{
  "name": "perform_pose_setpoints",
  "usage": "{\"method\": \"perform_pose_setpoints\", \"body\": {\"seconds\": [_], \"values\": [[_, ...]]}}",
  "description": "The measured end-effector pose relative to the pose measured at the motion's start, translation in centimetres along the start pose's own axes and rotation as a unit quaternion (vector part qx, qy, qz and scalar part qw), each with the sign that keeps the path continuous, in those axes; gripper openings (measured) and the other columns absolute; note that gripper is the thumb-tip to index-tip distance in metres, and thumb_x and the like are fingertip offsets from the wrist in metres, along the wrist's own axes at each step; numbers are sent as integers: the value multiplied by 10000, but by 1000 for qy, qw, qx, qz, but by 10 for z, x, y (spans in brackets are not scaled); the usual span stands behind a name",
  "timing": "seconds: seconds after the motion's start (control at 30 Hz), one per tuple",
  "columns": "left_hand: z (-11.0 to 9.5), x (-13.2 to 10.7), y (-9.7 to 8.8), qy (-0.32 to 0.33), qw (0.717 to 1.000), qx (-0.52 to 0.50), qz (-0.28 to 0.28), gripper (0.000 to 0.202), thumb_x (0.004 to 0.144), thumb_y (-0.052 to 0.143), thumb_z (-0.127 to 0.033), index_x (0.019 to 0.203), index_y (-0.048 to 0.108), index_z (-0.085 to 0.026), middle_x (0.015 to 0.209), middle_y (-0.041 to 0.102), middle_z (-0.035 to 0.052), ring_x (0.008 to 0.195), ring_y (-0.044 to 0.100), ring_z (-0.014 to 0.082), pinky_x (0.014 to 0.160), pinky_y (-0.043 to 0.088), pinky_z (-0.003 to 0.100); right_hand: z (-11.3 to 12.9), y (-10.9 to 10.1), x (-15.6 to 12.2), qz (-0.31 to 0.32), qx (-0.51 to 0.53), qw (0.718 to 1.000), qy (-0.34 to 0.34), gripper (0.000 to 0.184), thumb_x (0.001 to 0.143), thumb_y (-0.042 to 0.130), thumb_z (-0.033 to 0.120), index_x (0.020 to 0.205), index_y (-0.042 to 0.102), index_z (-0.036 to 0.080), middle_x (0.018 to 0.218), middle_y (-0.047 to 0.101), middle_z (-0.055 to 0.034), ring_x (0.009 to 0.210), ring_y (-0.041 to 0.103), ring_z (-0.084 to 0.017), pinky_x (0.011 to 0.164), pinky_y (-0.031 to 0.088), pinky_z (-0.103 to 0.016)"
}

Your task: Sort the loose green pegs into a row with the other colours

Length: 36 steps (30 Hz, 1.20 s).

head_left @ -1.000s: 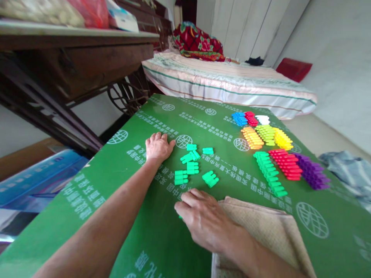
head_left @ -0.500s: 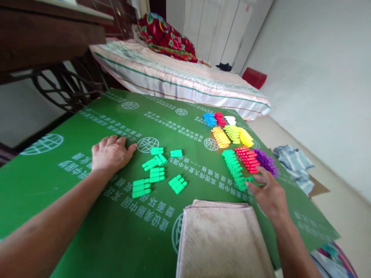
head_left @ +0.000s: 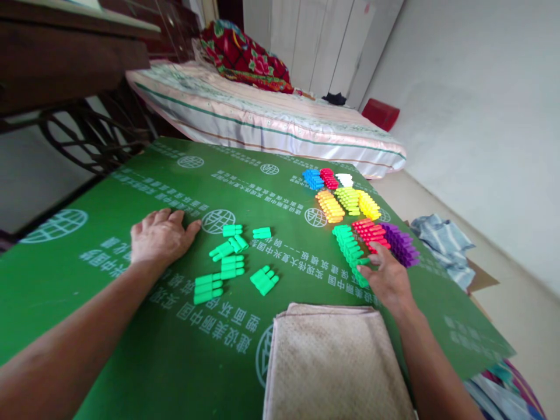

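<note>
Resting on the green board (head_left: 131, 326), my left hand (head_left: 160, 238) lies palm down with its fingers stretched out, holding nothing. To its right are several loose green bullet-shaped plastic blocks (head_left: 232, 267), some joined side by side. My right hand (head_left: 388, 279) pinches a small green block (head_left: 363, 262) between thumb and forefinger at the near end of a green block row (head_left: 347, 244). Beside that row, a red block group (head_left: 370, 233) and a purple block group (head_left: 399, 244) stand close to the fingers, which partly cover the red one.
Farther back sit blue blocks (head_left: 313, 179), orange blocks (head_left: 329, 206) and yellow blocks (head_left: 369, 205), among other colours. A folded beige cloth (head_left: 332, 361) lies at the near edge. Behind the board is a bed (head_left: 262, 125); a sewing-machine table (head_left: 65, 52) stands left.
My right hand has shifted left with the green block, from just beside the green row onto its near end. My left hand stays flat on the board. The view has shifted slightly.
</note>
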<state>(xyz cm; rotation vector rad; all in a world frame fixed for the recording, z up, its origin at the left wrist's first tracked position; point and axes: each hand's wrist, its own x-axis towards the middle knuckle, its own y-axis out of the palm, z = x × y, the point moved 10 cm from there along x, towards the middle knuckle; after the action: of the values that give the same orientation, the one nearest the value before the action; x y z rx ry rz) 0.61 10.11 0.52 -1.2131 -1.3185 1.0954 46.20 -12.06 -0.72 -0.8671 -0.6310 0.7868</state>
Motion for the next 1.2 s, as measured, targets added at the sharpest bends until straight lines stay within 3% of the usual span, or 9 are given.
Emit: {"method": "perform_pose_setpoints", "body": {"seconds": [0.57, 0.9, 1.2], "values": [[1, 0, 1, 0, 1000, -12, 4, 693, 830, 230, -589, 1270, 488, -121, 1450, 378, 195, 1347, 315, 375, 1110, 305, 547, 10, 2, 2, 8, -40, 999, 6, 607, 761, 636, 338, 1342, 521, 205, 1043, 720, -86, 925, 683, -243, 818, 516, -363], [3, 1, 3, 5, 1000, -10, -7, 647, 861, 265, -568, 1284, 482, -129, 1440, 390, 190, 1337, 322, 373, 1102, 313, 551, 4, 7, 3, 23, -19, 999, 16, 658, 746, 651, 331, 1368, 487, 197, 1061, 711, -94, 983, 675, -233, 887, 502, -371], [1, 0, 2, 8, 1000, -6, -9, 605, 875, 281, -552, 1248, 503, -131, 1424, 404, 182, 1328, 332, 369, 1095, 323, 541, -4, 0, 3, 13, 4, 1000, 19, 634, 738, 649, 389, 1332, 518, 212, 1099, 699, -111, 991, 677, -264, 883, 515, -421]]}}
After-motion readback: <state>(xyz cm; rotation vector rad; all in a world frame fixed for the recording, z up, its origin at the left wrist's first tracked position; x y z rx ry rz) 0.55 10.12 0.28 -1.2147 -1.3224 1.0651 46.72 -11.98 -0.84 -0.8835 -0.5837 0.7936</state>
